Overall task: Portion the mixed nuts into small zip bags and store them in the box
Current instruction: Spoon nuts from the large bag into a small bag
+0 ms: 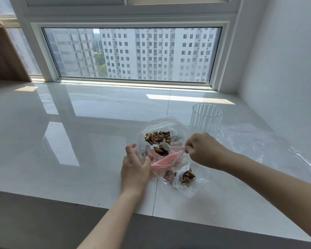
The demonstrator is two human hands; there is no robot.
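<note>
Loaded white spoon (166, 146) pinched by right hand (203, 150), handle lying left-right, bowl over small zip bag (162, 159) gripped open by left hand (135, 163), just nearer than big nut bag (158, 136) on bench (79, 141).

The counter (79, 141) is glossy white stone or tile, smooth enough to mirror the window frame. The large bag (160, 126) and the small bags (190, 184) are thin clear plastic film, crinkled and shiny; one bag (162, 161) shows a pink tint. The spoon (166, 146) is matt white plastic. The cup (206, 121) is clear, ribbed and glossy. The nuts (157, 137) look rough and matt brown. The shelf (4, 56) is matt wood grain.
</note>
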